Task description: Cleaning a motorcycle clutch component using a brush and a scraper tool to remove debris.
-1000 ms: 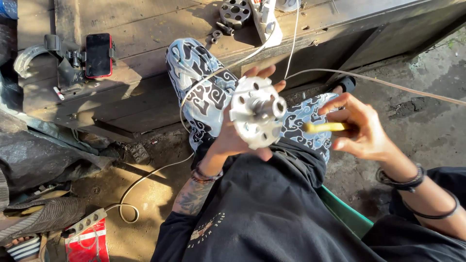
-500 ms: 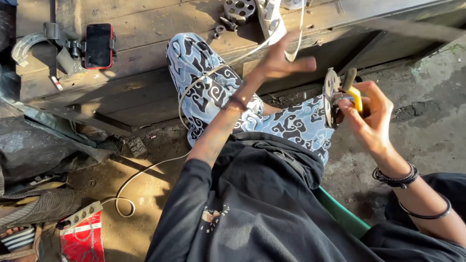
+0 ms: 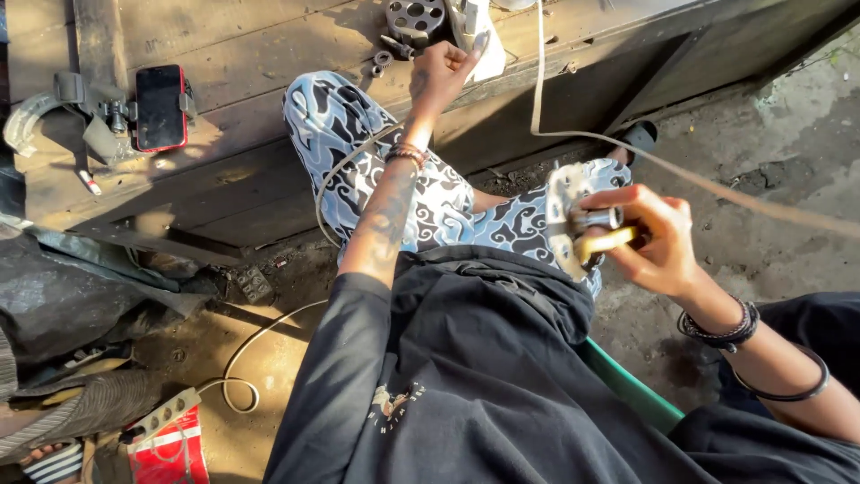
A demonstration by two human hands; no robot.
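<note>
My left hand (image 3: 439,76) is stretched out to the wooden platform (image 3: 269,54), fingers curled beside several small bolts (image 3: 392,49) and a white block (image 3: 477,36); whether it grips anything is unclear. My right hand (image 3: 658,242) is over my right knee, holding a round silver metal hub (image 3: 566,211) and a yellow-handled tool (image 3: 609,240) pressed against it. Blue-and-white patterned trousers (image 3: 358,152) cover my legs below both hands.
A phone in a red case (image 3: 161,108) lies on the platform beside a grey clamp (image 3: 85,116). A perforated metal disc (image 3: 417,16) sits at the top. A white cable (image 3: 269,332) runs to a red power strip (image 3: 166,435). A taut cord (image 3: 699,179) crosses at right.
My left hand let go of the hub and reached forward to the platform. The hub is now in my right hand together with the yellow-handled tool, lower and further right.
</note>
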